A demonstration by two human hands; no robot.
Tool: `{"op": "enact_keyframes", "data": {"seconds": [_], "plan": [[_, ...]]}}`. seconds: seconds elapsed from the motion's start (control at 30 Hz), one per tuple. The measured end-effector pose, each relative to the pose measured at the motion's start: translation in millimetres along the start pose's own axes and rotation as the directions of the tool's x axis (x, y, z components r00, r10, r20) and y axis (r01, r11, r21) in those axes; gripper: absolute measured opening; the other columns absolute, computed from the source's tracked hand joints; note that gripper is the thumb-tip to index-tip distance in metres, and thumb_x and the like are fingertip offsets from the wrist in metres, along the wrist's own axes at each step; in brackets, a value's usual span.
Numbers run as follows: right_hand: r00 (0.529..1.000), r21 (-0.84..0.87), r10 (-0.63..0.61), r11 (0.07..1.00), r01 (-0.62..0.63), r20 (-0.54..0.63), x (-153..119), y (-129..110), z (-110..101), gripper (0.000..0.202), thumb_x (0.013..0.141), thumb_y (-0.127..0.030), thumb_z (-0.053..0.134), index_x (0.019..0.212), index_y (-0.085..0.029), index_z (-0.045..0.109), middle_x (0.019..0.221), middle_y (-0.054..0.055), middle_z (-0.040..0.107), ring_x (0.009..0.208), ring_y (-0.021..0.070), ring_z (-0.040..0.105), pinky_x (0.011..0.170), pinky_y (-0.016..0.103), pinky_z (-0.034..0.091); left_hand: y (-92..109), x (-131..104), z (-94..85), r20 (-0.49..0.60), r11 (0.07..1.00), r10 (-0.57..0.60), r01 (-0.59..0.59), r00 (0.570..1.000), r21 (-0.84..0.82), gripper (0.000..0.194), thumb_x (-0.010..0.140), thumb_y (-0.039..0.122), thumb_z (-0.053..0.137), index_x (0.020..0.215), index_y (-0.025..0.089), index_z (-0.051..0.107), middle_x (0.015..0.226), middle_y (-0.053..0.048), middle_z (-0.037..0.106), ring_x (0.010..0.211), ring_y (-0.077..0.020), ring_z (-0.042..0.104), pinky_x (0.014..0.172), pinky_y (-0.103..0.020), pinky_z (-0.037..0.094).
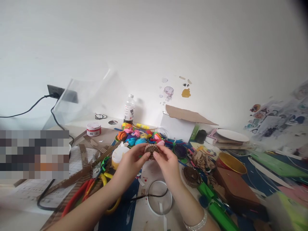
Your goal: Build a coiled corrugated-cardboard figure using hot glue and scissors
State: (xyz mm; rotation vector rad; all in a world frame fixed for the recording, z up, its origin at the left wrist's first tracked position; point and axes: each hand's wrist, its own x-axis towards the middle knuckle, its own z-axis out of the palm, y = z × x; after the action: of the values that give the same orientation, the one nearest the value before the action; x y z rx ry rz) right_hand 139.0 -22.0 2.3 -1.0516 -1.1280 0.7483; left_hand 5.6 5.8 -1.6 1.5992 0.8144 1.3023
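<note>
Between both hands, a corrugated coil is pinched

From the head view, a brown corrugated cardboard coil (151,149) is seen at the middle, gripped by the thumb and fingers of the left hand (132,160) on one side and of the right hand (169,160) on the other. Whether its outer end is fastened cannot be told. Light, even pressure from both sides is probably best, so that the ridges are not crushed and the layers are not pushed out of line.

Around the hands, little room is left. A white-lidded jar (120,154) is set just beside the left hand, and striped balls (131,139) are heaped beyond. Below, a white ring (147,198) is crossed by a black cable (154,195), which could be snagged by a lowered wrist. A second brown coil (192,176) is placed to the right, and cardboard strips (69,181) are strewn to the left.
</note>
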Motion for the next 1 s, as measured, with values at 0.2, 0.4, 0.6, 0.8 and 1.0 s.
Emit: {"op": "enact_keyframes", "data": {"seconds": [0.2, 0.4, 0.6, 0.8, 1.0], "plan": [[1.0, 0.049, 0.013, 0.999, -0.013, 0.009, -0.3, 0.9, 0.3, 0.032, 0.066, -0.03, 0.068, 0.095, -0.015, 0.066, 0.095, 0.008, 0.07, 0.089, 0.0244, 0.065, 0.077, 0.037, 0.055, 3.9, 0.0, -0.1, 0.072, 0.998, 0.033, -0.03, 0.997, -0.051, 0.037, 0.074, 0.034, 0.063, 0.105, 0.015, 0.058, 0.109, -0.01, 0.067, 0.101, -0.0247, 0.062, 0.09, -0.037, 0.05], [0.999, 0.07, 0.019, 0.997, -0.022, 0.04, -0.8, 1.2, 1.2, 0.031, 0.066, -0.028, 0.068, 0.094, -0.016, 0.063, 0.091, 0.007, 0.07, 0.086, 0.0236, 0.065, 0.076, 0.037, 0.055, 1.3, 2.1, -4.4, 0.071, 1.0, -0.019, 0.021, 0.997, -0.022, 0.047, 0.072, 0.034, 0.066, 0.112, 0.012, 0.057, 0.111, -0.011, 0.067, 0.102, -0.0264, 0.062, 0.091, -0.039, 0.049], [0.998, -0.024, -0.02, 0.999, 0.022, 0.063, 2.5, 3.6, -2.0, 0.026, 0.067, -0.028, 0.066, 0.09, -0.017, 0.064, 0.088, 0.006, 0.069, 0.083, 0.0225, 0.065, 0.075, 0.036, 0.054, 4.9, 2.0, -4.7, 0.101, 1.0, -0.015, 0.016, 0.995, -0.003, 0.039, 0.073, 0.032, 0.065, 0.107, 0.014, 0.062, 0.109, -0.008, 0.068, 0.102, -0.0263, 0.062, 0.091, -0.038, 0.05], [0.996, 0.052, 0.03, 0.998, -0.034, 0.083, 2.4, 4.2, -0.6, 0.027, 0.068, -0.033, 0.065, 0.089, -0.017, 0.063, 0.086, 0.005, 0.069, 0.083, 0.0217, 0.065, 0.072, 0.033, 0.055, 8.2, 2.1, -3.9, 0.108, 0.999, -0.035, 0.036, 0.994, -0.009, 0.038, 0.072, 0.034, 0.065, 0.104, 0.014, 0.064, 0.106, -0.009, 0.069, 0.099, -0.0275, 0.063, 0.088, -0.039, 0.051], [0.991, 0.011, 0.045, 0.999, -0.046, 0.124, 4.1, -0.1, -1.1, 0.022, 0.067, -0.033, 0.065, 0.082, -0.017, 0.066, 0.079, 0.003, 0.068, 0.075, 0.0201, 0.065, 0.068, 0.031, 0.054, 6.3, 3.9, -6.0, 0.137, 0.998, -0.044, 0.036, 0.99, 0.055, 0.034, 0.074, 0.035, 0.062, 0.1, 0.013, 0.064, 0.1, -0.009, 0.07, 0.096, -0.0268, 0.064, 0.087, -0.039, 0.051]]}}
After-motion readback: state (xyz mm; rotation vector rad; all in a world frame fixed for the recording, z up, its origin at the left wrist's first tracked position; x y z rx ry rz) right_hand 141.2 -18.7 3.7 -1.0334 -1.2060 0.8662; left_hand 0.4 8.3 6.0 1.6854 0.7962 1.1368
